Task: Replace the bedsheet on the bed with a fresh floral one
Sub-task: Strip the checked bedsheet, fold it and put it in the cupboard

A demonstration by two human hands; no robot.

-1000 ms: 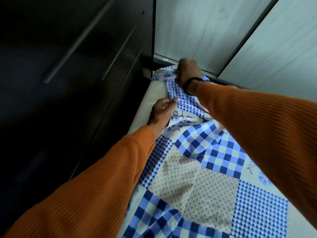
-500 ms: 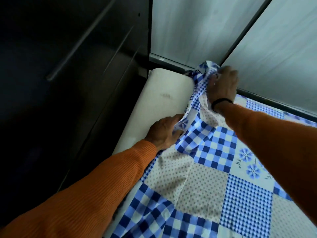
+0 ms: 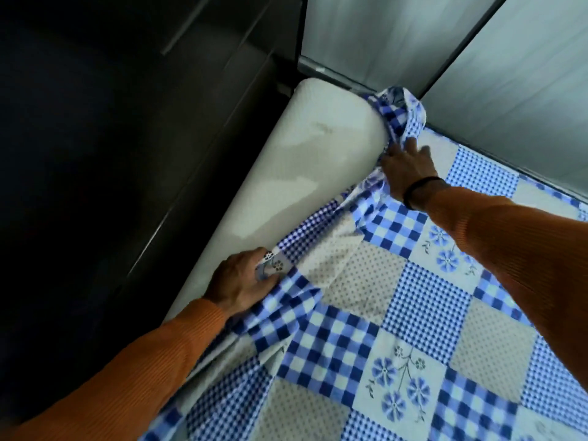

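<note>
Far left: a dark wardrobe front with long bar handles, standing just beside the bed. Next to it, the bare off-white mattress lies uncovered along its left edge and rounded far corner. Lower left: the left hand, in an orange ribbed sleeve, has its fingers curled around a bunched edge of the blue-and-white patchwork bedsheet with gingham, dotted and floral squares, at the boundary between bare mattress and cloth. The bedsheet covers the mattress from this hand rightward and toward the viewer; its edge runs diagonally up to the far corner. Centre right: the right hand, wearing a dark wristband, grips a gathered twist of the same bedsheet, lifted off the mattress corner; its fingertips are hidden in the folds. Behind, pale grey wall panels divided by a dark strip border the bed's far side.
</note>
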